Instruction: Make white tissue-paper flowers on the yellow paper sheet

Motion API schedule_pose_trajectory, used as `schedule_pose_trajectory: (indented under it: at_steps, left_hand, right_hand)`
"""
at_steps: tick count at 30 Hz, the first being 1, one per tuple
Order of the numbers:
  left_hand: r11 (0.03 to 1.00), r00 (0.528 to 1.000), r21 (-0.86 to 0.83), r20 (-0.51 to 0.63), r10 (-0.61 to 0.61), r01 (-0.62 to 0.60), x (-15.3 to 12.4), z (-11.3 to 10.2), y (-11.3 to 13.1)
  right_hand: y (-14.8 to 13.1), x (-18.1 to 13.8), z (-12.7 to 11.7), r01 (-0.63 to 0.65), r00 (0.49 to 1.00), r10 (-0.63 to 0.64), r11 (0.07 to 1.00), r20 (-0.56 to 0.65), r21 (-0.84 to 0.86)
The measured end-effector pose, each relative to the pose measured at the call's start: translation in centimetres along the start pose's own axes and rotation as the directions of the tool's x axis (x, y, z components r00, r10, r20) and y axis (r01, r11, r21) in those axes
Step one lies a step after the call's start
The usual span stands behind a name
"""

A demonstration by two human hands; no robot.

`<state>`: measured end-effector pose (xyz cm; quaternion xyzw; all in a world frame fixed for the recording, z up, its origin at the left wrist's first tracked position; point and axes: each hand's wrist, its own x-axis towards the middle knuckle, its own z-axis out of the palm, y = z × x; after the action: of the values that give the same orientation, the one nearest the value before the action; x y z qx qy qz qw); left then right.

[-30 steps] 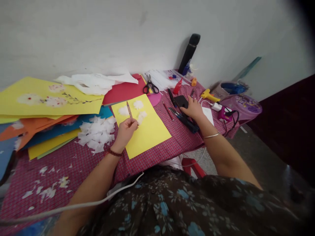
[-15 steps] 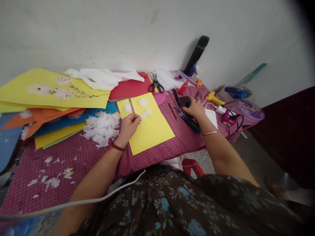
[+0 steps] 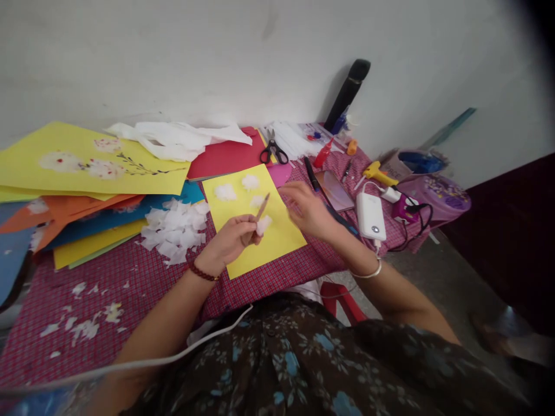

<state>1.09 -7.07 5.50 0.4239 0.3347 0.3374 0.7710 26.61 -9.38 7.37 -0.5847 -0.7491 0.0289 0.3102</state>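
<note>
left hand [image 3: 236,237]: thumb and fingers closed in a pinch on a slim stick [image 3: 263,203] (pencil-like, a bit blurred), point up and tilted toward the far right; a white paper scrap [image 3: 263,225] is caught at the same fingertips.

right hand [image 3: 310,211]: released, fingers loosely bent and parted, nothing seen in the grip; blurred, over the right edge of the yellow sheet [image 3: 247,260]. cannot tell whether it touches the sheet.

sheet lies on the checked cloth [image 3: 173,294], below the left hand and stick. three white tufts on its far half: one left [image 3: 225,192], one far [image 3: 250,182], one just beyond the stick [image 3: 255,201].

loose pile of white pieces [image 3: 176,228] just left of the sheet. right of it: phone [image 3: 336,189], then white power bank [image 3: 370,216]. scissors [image 3: 273,153] beyond the far edge.
</note>
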Motion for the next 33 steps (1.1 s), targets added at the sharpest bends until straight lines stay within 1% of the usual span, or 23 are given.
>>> schedule_pose_trajectory:
  at_steps: [1, 3, 4, 5, 6, 8, 9, 11, 13, 14, 16, 17, 19, 22, 25, 27, 30, 33]
  left_hand:
    - [0.998, 0.994, -0.029, 0.088, -0.057, 0.059, -0.3, 0.2, 0.0]
    - [0.994, 0.970, -0.019, 0.218, -0.104, 0.111, -0.6, 0.5, 0.0]
    - [0.994, 0.962, -0.004, 0.252, -0.107, 0.111, -0.7, 0.5, 0.0]
    - [0.994, 0.958, 0.008, 0.269, -0.103, 0.104, -0.8, 0.5, 0.1]
    - [0.995, 0.958, 0.012, 0.270, -0.096, 0.096, -0.8, 0.4, 0.1]
    - [0.997, 0.966, 0.008, 0.244, -0.080, 0.081, -0.8, 0.1, 0.4]
    - [0.998, 0.974, 0.007, 0.215, -0.065, 0.065, -0.7, 0.0, 0.5]
    - [0.999, 0.992, 0.042, 0.127, -0.010, 0.004, -0.5, -0.5, 0.8]
    - [0.984, 0.995, 0.152, -0.008, 0.100, -0.097, -0.1, -0.9, 0.9]
    - [0.961, 0.982, 0.234, -0.081, 0.170, -0.147, 0.2, -1.1, 0.8]
    - [0.895, 0.933, 0.396, -0.194, 0.303, -0.208, 0.7, -1.3, 0.5]
    - [0.866, 0.910, 0.450, -0.228, 0.347, -0.218, 0.9, -1.4, 0.4]
    - [0.841, 0.891, 0.495, -0.250, 0.378, -0.218, 1.3, -1.3, -0.1]
    - [0.848, 0.898, 0.487, -0.248, 0.363, -0.208, 1.4, -1.0, -0.6]
    - [0.849, 0.910, 0.492, -0.235, 0.341, -0.191, 1.3, -0.7, -0.8]
    - [0.842, 0.918, 0.506, -0.216, 0.332, -0.186, 1.1, -0.5, -0.7]
    - [0.837, 0.925, 0.514, -0.197, 0.326, -0.186, 0.9, -0.5, -0.7]
    - [0.851, 0.932, 0.492, -0.184, 0.311, -0.186, 0.9, -0.7, -0.8]
  right_hand:
    - [-1.9, -0.2, 0.7, 0.131, 0.988, -0.138, 0.987, 0.074, 0.093]
    - [-4.7, -0.4, 2.1, 0.268, 0.934, -0.307, 0.940, 0.181, 0.209]
    - [-5.6, -0.3, 2.8, 0.315, 0.906, -0.367, 0.918, 0.213, 0.240]
    - [-6.0, 0.0, 3.3, 0.339, 0.885, -0.398, 0.907, 0.243, 0.252]
    - [-6.1, 0.3, 3.8, 0.350, 0.875, -0.410, 0.903, 0.257, 0.248]
    - [-5.4, 1.5, 4.4, 0.353, 0.884, -0.403, 0.908, 0.238, 0.224]
    - [-4.8, 2.2, 4.5, 0.349, 0.898, -0.391, 0.912, 0.199, 0.218]
    - [-3.6, 3.4, 4.7, 0.335, 0.928, -0.364, 0.908, 0.076, 0.252]
    - [-2.7, 4.2, 4.9, 0.307, 0.950, -0.307, 0.888, -0.054, 0.343]
    - [-2.3, 4.4, 5.1, 0.285, 0.958, -0.267, 0.872, -0.102, 0.397]
    - [-2.0, 4.3, 5.6, 0.239, 0.971, -0.195, 0.837, -0.141, 0.491]
    - [-1.9, 4.1, 5.9, 0.220, 0.975, -0.173, 0.822, -0.138, 0.525]
    - [-1.7, 3.6, 6.4, 0.197, 0.980, -0.161, 0.798, -0.114, 0.570]
    - [-1.3, 3.1, 6.6, 0.131, 0.991, -0.126, 0.771, -0.053, 0.624]
    - [-1.1, 2.9, 6.1, -0.002, 0.996, -0.060, 0.738, 0.068, 0.675]
    - [-1.2, 2.8, 5.7, -0.061, 0.987, -0.062, 0.717, 0.150, 0.695]
    - [-1.8, 2.7, 5.6, -0.075, 0.968, -0.119, 0.701, 0.221, 0.710]
    - [-2.5, 2.6, 6.1, -0.025, 0.969, -0.150, 0.737, 0.199, 0.675]
